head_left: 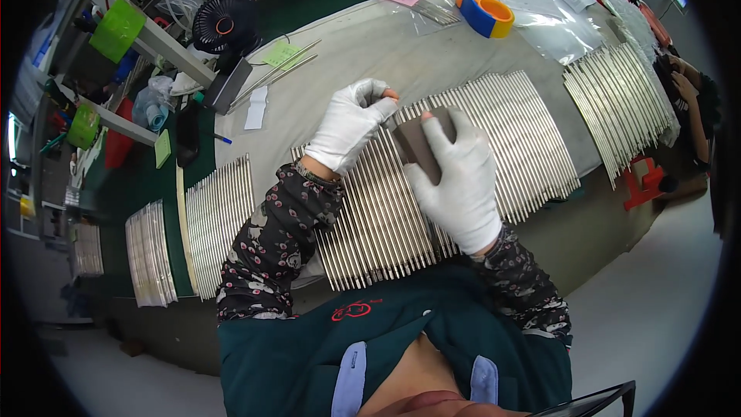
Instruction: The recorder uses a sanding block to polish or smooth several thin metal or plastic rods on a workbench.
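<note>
A long row of thin shiny metal rods [532,131] lies side by side on a grey cloth in front of me. My right hand [461,177], in a white glove with bare fingertips, grips a dark brown-grey block [417,143] and presses it on the rods. My left hand [353,123], gloved the same way, is curled with its fingers bent and rests on the rods just left of the block, touching its upper edge.
More rod bundles lie at the left [220,224], far left [149,255] and right [617,100]. A black desk fan [224,25], a blue-and-orange tape dispenser [485,11], plastic bags and a red bracket [641,181] are around. Other people's hands show at the top and the right edge.
</note>
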Action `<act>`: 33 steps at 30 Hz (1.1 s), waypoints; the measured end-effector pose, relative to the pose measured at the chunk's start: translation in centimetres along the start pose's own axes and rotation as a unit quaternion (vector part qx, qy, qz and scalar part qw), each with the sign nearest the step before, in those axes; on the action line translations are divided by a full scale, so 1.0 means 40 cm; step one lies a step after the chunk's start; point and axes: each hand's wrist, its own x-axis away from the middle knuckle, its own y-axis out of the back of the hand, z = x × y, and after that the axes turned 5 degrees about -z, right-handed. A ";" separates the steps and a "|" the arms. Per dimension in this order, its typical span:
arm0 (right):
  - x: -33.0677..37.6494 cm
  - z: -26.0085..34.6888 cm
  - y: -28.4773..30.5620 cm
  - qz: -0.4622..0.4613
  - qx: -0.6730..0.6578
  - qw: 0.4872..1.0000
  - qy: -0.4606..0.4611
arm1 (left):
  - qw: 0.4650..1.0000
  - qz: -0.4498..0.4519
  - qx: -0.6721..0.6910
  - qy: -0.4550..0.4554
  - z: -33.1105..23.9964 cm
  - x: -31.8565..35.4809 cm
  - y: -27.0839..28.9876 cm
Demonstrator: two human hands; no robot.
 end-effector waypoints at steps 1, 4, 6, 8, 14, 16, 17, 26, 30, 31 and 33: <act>-0.006 -0.008 0.001 0.006 0.040 0.997 -0.061 | 1.000 -0.003 -0.006 0.001 0.000 0.000 0.000; -0.012 -0.015 -0.001 -0.021 0.022 0.997 -0.068 | 1.000 -0.005 0.013 0.003 0.000 -0.006 0.004; -0.018 0.009 -0.003 -0.034 -0.058 0.995 0.067 | 1.000 -0.014 -0.008 -0.008 0.003 -0.018 0.008; -0.033 0.006 -0.014 0.007 -0.001 1.000 -0.007 | 1.000 -0.013 -0.008 -0.009 0.007 -0.023 0.017; -0.060 0.032 -0.008 0.054 -0.034 0.998 0.009 | 1.000 -0.016 -0.001 0.007 0.032 -0.032 0.033; -0.066 0.012 -0.016 0.034 0.019 0.998 -0.058 | 0.999 -0.019 0.026 0.006 0.041 -0.031 0.033; -0.067 0.002 -0.016 0.027 0.037 0.996 -0.081 | 1.000 -0.022 0.022 0.000 0.045 -0.030 0.034; -0.024 -0.080 -0.041 -0.017 0.086 0.995 -0.040 | 0.999 -0.024 -0.032 0.019 0.055 -0.029 0.072; 0.031 -0.148 -0.028 -0.019 0.028 0.997 -0.071 | 0.995 0.003 -0.094 0.016 0.105 -0.091 0.094; 0.050 -0.164 -0.023 -0.017 0.029 0.996 -0.079 | 0.993 0.003 -0.119 0.014 0.126 -0.105 0.093; 0.084 -0.192 -0.012 -0.029 0.020 0.996 -0.085 | 0.983 -0.012 -0.181 0.023 0.164 -0.132 0.090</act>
